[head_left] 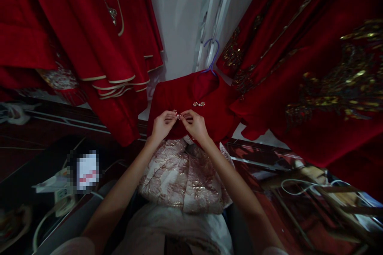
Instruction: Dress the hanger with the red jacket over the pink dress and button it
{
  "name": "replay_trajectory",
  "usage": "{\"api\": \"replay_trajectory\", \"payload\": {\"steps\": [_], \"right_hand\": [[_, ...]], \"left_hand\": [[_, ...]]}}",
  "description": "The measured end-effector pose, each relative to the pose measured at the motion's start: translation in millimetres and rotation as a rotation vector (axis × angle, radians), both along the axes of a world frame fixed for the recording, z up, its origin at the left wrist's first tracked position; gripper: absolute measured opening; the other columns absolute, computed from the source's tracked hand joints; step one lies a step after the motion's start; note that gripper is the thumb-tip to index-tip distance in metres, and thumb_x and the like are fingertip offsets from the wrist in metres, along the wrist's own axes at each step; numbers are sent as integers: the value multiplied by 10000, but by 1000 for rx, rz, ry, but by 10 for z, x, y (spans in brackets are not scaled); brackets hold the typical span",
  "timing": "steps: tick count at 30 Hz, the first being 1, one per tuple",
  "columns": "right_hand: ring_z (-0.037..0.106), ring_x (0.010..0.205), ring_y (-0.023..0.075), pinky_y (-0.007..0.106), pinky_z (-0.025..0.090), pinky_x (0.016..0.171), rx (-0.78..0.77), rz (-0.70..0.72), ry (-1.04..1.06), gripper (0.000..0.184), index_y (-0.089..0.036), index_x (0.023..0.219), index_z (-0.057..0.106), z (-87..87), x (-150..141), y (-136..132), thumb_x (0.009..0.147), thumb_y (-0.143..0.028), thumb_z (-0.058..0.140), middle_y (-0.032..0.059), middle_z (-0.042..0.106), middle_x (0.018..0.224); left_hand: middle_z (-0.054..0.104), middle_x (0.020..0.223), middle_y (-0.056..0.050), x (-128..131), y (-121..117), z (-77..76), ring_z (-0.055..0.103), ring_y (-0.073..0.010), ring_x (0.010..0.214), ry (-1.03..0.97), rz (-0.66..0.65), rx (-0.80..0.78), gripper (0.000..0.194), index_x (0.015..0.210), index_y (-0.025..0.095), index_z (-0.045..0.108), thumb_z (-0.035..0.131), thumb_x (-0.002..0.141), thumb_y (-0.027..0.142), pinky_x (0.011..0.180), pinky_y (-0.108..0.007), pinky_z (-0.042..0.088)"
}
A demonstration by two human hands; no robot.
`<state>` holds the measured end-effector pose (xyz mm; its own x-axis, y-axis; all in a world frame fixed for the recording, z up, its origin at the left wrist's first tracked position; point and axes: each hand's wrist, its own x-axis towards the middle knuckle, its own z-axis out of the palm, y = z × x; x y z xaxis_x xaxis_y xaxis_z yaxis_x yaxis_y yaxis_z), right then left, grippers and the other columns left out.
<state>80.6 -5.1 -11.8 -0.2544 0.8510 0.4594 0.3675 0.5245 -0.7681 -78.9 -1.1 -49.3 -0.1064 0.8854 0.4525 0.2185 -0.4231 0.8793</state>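
Well to the left of the red top (224,121), a dark tabletop (30,163) carries a curved-edged item (28,216), too dim to show whether it contains anything, and a white corded object (64,204). Nearer, red garments (86,28) hang beyond the top's left side. Over the top's left front, the left hand (165,122) is nearly closed, thumb and fingertips pinching one side of a small beaded clasp (178,116). Brocade fabric (179,179) lies bunched just below the top. On the clasp's other side, the right hand (195,122) pinches just as narrowly, fingertips close to the left's. A second clasp (199,104) sits higher on the top, below its purple hanger (216,56). To the top's right hang sequinned red garments (278,67).
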Motion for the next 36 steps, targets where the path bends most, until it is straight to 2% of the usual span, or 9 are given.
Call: {"api": "replay_trajectory", "payload": {"steps": [5, 8, 13, 17, 19, 23, 28, 33, 36], "right_hand": [[647, 914, 133, 295, 534, 851, -52, 86, -48, 179, -205, 1024, 585, -73, 233, -218, 866, -272, 531, 36, 669, 1012], [621, 928, 149, 309, 512, 856, -15, 1, -215, 231, -203, 1068, 587, -183, 440, -322, 842, -244, 560, 56, 647, 1043], [618, 825, 163, 272, 492, 712, -104, -157, -473, 252, -177, 996, 603, -338, 664, -358, 755, -226, 656, 68, 649, 943], [633, 628, 134, 216, 447, 582, -272, 17, -508, 84, -194, 837, 652, -312, 590, -408, 789, -262, 634, 7, 675, 697], [653, 623, 141, 215, 453, 580, -313, 131, -479, 84, -205, 801, 681, -286, 528, -454, 801, -266, 623, 4, 694, 683], [692, 769, 202, 251, 489, 659, -271, 46, -450, 109, -247, 864, 716, -238, 537, -510, 767, -258, 668, 30, 738, 813], [679, 922, 264, 316, 503, 764, -189, -141, -409, 277, -221, 1037, 689, -136, 757, -474, 770, -295, 675, 96, 726, 970], [682, 892, 224, 309, 508, 775, -229, -80, -420, 154, -201, 957, 640, -202, 831, -413, 810, -244, 624, 92, 718, 938], [678, 859, 216, 304, 503, 737, -248, -116, -428, 258, -154, 1026, 542, -354, 764, -360, 797, -226, 636, 122, 698, 931]], "left_hand": [[595, 900, -30, 228, -195, -168, 608, -109, 712, 95, 98, 18, 202, 934, 191, 521, 626, 766, 233, 624, -235, 525], [548, 956, -42, 380, -327, -250, 592, -142, 812, 292, 78, 64, 171, 933, 200, 545, 591, 769, 174, 737, -299, 531], [513, 1013, -67, 564, -504, -389, 553, -221, 965, 517, 64, 59, 422, 1077, 196, 460, 637, 697, 147, 856, -395, 490], [503, 986, -67, 598, -563, -528, 558, -224, 948, 550, 123, 37, 447, 1061, 192, 407, 596, 674, 74, 826, -383, 488], [510, 956, -59, 582, -551, -569, 567, -223, 920, 562, 162, 31, 400, 1026, 199, 414, 598, 689, 87, 793, -370, 490], [549, 879, -59, 547, -466, -552, 587, -219, 832, 603, 234, 18, 124, 919, 207, 460, 540, 842, 264, 733, -351, 481], [598, 858, -43, 570, -362, -396, 604, -196, 757, 563, 251, 8, 203, 939, 215, 492, 484, 892, 413, 676, -307, 468], [565, 949, -53, 665, -347, -296, 576, -203, 904, 610, 82, 108, 194, 1058, 233, 534, 503, 878, 300, 805, -332, 482], [507, 1091, -78, 701, -366, -327, 524, -222, 1044, 609, 18, 171, 343, 1159, 237, 524, 547, 819, 194, 920, -365, 458]]}}
